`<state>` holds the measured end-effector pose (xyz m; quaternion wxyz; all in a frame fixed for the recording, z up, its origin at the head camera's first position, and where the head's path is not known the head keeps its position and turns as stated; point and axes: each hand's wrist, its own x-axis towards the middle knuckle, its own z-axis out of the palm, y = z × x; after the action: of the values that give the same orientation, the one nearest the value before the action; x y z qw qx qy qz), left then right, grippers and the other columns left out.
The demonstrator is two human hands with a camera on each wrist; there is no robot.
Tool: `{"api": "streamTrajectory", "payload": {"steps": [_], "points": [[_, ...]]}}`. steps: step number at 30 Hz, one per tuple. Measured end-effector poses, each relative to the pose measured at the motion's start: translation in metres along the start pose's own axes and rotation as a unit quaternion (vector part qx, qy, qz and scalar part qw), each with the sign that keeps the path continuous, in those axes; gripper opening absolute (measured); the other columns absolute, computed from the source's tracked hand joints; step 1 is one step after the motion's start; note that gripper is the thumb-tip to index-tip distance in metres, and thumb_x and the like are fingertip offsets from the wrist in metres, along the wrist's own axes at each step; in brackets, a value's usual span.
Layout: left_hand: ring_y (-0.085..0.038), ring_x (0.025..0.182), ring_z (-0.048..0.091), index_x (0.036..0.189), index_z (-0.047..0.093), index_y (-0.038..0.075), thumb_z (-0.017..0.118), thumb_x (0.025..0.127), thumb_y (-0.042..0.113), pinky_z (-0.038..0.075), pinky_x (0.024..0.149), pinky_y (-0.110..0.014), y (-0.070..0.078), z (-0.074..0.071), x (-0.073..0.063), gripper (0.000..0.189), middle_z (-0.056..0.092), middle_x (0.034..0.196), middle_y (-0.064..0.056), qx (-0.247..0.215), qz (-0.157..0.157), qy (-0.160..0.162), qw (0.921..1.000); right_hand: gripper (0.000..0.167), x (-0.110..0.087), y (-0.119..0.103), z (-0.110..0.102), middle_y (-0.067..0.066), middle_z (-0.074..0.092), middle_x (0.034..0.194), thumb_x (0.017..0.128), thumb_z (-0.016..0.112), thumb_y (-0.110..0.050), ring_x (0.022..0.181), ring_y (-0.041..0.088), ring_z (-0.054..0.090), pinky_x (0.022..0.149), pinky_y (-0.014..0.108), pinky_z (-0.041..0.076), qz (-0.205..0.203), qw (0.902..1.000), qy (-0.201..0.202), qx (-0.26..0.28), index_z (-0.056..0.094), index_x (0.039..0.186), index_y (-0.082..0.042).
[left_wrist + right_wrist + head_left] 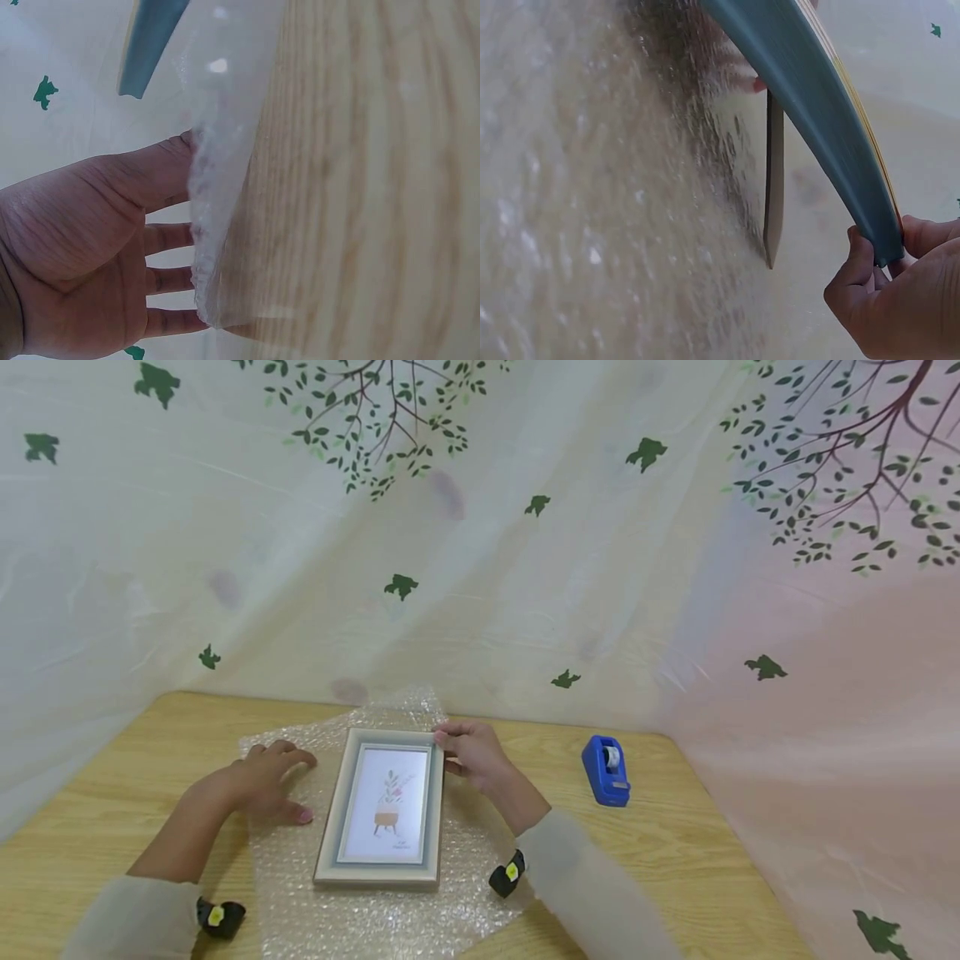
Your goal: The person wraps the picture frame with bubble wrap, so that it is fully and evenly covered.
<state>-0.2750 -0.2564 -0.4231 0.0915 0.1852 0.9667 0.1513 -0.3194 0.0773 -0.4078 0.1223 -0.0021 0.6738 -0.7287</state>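
A picture frame [331, 827] with a pale border and a plant print lies over a sheet of bubble wrap [292, 877]. My right hand [476, 756] pinches its far right corner between thumb and fingers. From the right wrist, the frame's blue-grey edge [817, 142] shows raised off the bubble wrap, its stand leg [775, 180] angled out behind. To the left of the frame, my left hand [266, 783] rests on the bubble wrap with fingers spread. In the left wrist view, that hand's fingertips are hidden behind the wrap's edge.
A blue tape dispenser [606, 770] stands on the wooden table [675, 860] to the right. Behind the table hangs a pale curtain [487, 610] printed with leaves and branches. Each sleeve carries a black wrist strap, such as the right one [507, 873].
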Motion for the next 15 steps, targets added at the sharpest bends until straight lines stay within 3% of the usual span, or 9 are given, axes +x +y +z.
{"api": "streamTrajectory", "payload": {"steps": [8,15], "points": [[-0.067,0.129,0.035,0.137,0.057,0.009,0.085,0.075,0.056,0.039,0.092,-0.08,0.002,-0.002,0.0,0.082,0.044,0.144,-0.033,0.009,0.006,0.001,0.9999,0.029,0.003,0.006,0.006,0.004,0.071,0.089,0.099,0.065,-0.003,0.074,0.012,0.066,0.065,0.023,0.057,0.008,0.9999,0.002,-0.006,0.065,0.125,0.009],[-0.068,0.128,0.035,0.137,0.057,0.009,0.083,0.076,0.058,0.039,0.091,-0.08,0.001,-0.002,-0.001,0.083,0.044,0.144,-0.033,0.017,0.014,0.004,0.9997,0.028,0.011,0.012,0.01,0.005,0.071,0.091,0.099,0.066,-0.004,0.075,0.013,0.067,0.064,0.023,0.056,0.019,0.9997,0.007,-0.013,0.066,0.124,0.008]]}}
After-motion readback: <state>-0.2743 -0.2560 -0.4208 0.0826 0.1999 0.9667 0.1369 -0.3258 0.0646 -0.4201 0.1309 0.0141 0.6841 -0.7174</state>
